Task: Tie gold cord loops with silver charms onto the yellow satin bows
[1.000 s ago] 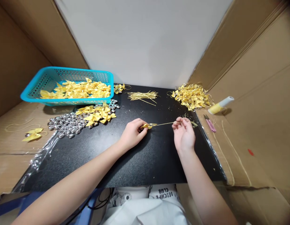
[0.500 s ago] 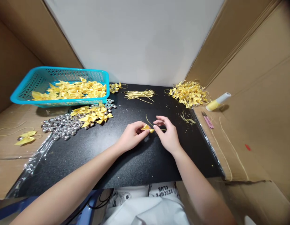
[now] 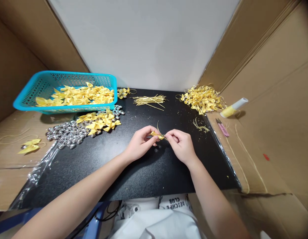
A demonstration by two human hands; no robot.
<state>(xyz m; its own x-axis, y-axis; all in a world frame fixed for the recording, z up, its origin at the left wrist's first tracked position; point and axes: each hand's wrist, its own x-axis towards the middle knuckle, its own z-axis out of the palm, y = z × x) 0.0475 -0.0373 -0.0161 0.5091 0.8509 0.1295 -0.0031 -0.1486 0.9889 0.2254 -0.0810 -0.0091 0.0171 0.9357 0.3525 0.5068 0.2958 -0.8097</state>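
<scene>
Above the middle of the black table, my left hand (image 3: 142, 142) pinches a small yellow ribbon bow (image 3: 157, 135) between thumb and fingers. Right beside it, my right hand (image 3: 181, 145) is closed, its fingertips pinching a thin gold cord (image 3: 163, 135) where it meets the bow. One loose end of the cord curves up past the bow. My fingers hide part of the bow and the cord's other end.
A blue basket (image 3: 76, 108) of yellow bows stands at the back left. Silver bells (image 3: 69, 132) lie in front, with several bows (image 3: 101, 121) on them. Cut gold cords (image 3: 149, 100) lie at the back; a pile of corded bows (image 3: 202, 99), pink-handled snips (image 3: 222, 127) and a spool (image 3: 234, 108) are right.
My right hand's fingers have closed from a loose, spread pose into a pinch on the cord beside the bow. My left hand still holds the bow in nearly the same place.
</scene>
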